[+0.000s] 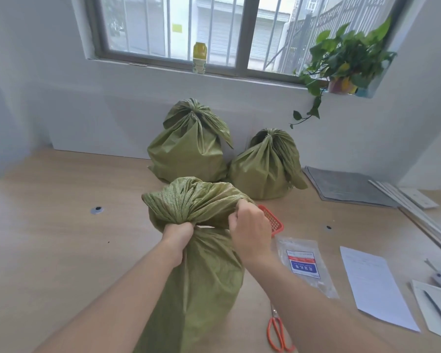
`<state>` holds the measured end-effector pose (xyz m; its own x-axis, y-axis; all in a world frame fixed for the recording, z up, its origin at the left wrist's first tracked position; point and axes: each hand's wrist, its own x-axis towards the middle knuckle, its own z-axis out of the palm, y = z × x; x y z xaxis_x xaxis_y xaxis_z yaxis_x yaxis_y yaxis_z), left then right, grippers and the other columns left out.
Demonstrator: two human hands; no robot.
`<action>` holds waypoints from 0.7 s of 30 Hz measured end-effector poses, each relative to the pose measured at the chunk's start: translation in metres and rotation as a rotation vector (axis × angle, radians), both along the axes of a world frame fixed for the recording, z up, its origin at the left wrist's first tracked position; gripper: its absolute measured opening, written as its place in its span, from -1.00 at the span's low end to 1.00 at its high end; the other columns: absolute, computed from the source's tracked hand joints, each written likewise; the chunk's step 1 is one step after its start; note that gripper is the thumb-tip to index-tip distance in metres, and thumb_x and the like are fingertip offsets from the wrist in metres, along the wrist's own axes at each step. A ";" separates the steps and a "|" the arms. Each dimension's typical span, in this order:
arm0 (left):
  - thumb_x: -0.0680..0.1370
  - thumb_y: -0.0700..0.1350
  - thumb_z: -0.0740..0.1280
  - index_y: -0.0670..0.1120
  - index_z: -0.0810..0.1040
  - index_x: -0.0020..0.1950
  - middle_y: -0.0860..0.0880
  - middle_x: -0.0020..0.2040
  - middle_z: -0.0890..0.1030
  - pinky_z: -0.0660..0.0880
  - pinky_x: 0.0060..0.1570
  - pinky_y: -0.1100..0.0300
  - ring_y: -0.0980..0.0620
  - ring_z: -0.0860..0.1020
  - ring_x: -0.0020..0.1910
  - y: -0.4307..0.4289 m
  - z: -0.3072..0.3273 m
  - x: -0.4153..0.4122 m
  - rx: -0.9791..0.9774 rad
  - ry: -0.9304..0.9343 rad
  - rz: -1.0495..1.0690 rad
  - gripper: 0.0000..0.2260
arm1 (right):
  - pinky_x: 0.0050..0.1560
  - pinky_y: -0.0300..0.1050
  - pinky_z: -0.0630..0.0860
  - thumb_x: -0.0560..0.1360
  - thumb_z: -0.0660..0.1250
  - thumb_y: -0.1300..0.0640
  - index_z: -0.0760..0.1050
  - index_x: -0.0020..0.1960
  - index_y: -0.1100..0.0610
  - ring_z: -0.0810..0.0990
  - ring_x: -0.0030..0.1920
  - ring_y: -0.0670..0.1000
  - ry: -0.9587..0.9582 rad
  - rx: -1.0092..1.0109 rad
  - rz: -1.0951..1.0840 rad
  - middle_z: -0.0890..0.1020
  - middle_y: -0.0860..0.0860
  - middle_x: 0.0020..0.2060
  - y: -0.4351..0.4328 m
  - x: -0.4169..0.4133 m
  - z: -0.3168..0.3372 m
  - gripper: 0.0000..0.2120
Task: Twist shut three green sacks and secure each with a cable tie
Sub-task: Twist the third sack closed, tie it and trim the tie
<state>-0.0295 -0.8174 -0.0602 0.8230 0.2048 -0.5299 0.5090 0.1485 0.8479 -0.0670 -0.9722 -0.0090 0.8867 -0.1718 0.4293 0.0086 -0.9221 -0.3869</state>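
Head view, left hand: fist closed round the neck of the near sack, likely so the gathered cloth cannot loosen.
Near sack: stands between the forearms, its loose top bunched above both hands; no tie visible on it.
Taller tied sack: well beyond the left hand, against the wall, neck cinched.
Right hand: fingers curled into the bunched top, just beside the left, placed to twist it, I judge.
Shorter tied sack: beyond the right hand, cinched too.
Red basket: just behind the right hand, partly hidden.
Clear packet: just right of the right wrist, probably cable ties laid within reach.
Scissors: beside the right forearm, probably for trimming.
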 end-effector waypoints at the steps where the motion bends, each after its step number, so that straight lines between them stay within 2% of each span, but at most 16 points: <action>1: 0.48 -0.02 0.46 -0.18 0.56 0.27 -0.17 0.11 0.66 0.58 0.21 -0.13 -0.19 0.64 0.06 0.000 -0.001 0.001 0.000 -0.005 -0.007 -0.59 | -0.21 -0.07 0.28 0.61 0.26 0.22 0.43 -0.12 0.13 0.64 -0.08 0.18 0.005 -0.011 -0.014 0.65 0.10 -0.12 -0.001 0.002 0.002 -0.88; 5: 0.52 -0.10 0.42 -0.19 0.54 0.26 -0.17 0.11 0.65 0.60 0.19 -0.12 -0.18 0.64 0.06 -0.004 -0.001 0.006 -0.001 -0.015 0.000 -0.66 | -0.14 -0.05 0.38 0.56 0.33 0.15 0.55 -0.02 0.19 0.65 0.02 0.24 0.227 -0.049 -0.068 0.66 0.15 -0.03 -0.005 0.013 0.001 -0.90; 9: 0.54 -0.14 0.37 -0.17 0.55 0.25 -0.18 0.10 0.66 0.60 0.19 -0.12 -0.19 0.64 0.06 -0.012 -0.002 0.008 0.015 -0.013 -0.054 -0.70 | -0.21 -0.15 0.41 0.46 0.43 0.09 0.63 -0.10 0.19 0.61 -0.17 0.13 0.414 0.306 -0.061 0.66 0.06 -0.21 0.008 0.018 -0.011 -0.85; 13: 0.49 -0.11 0.37 -0.15 0.55 0.24 -0.18 0.08 0.66 0.60 0.18 -0.16 -0.21 0.65 0.05 -0.015 -0.008 0.013 0.015 -0.001 -0.096 -0.66 | -0.32 -0.16 0.46 0.40 0.45 0.10 0.63 -0.14 0.23 0.60 -0.28 0.07 0.514 0.629 -0.029 0.66 0.06 -0.29 0.014 0.027 -0.020 -0.83; 16: 0.48 -0.14 0.38 -0.19 0.57 0.24 -0.22 0.08 0.68 0.61 0.15 -0.18 -0.23 0.66 0.04 -0.013 -0.013 0.019 -0.025 0.011 -0.090 -0.66 | -0.38 -0.16 0.44 0.43 0.44 0.19 0.60 -0.13 0.27 0.49 -0.43 0.03 0.609 0.786 0.011 0.58 0.11 -0.34 0.012 0.031 -0.020 -0.87; 18: 0.49 -0.17 0.41 -0.20 0.61 0.20 -0.24 0.05 0.69 0.63 0.12 -0.20 -0.24 0.68 0.02 -0.012 -0.018 0.023 -0.047 0.016 -0.085 -0.71 | -0.39 -0.16 0.42 0.44 0.44 0.22 0.61 -0.10 0.28 0.46 -0.44 0.02 0.640 0.852 0.033 0.57 0.14 -0.32 0.010 0.033 -0.021 -0.88; 21: 0.42 -0.17 0.42 -0.20 0.63 0.17 -0.26 0.01 0.72 0.64 0.07 -0.25 -0.26 0.70 -0.02 -0.011 -0.026 0.030 -0.089 0.019 -0.092 -0.67 | -0.40 -0.16 0.41 0.42 0.46 0.20 0.58 -0.16 0.23 0.45 -0.47 -0.02 0.684 0.933 0.072 0.55 0.10 -0.36 0.009 0.037 -0.023 -0.89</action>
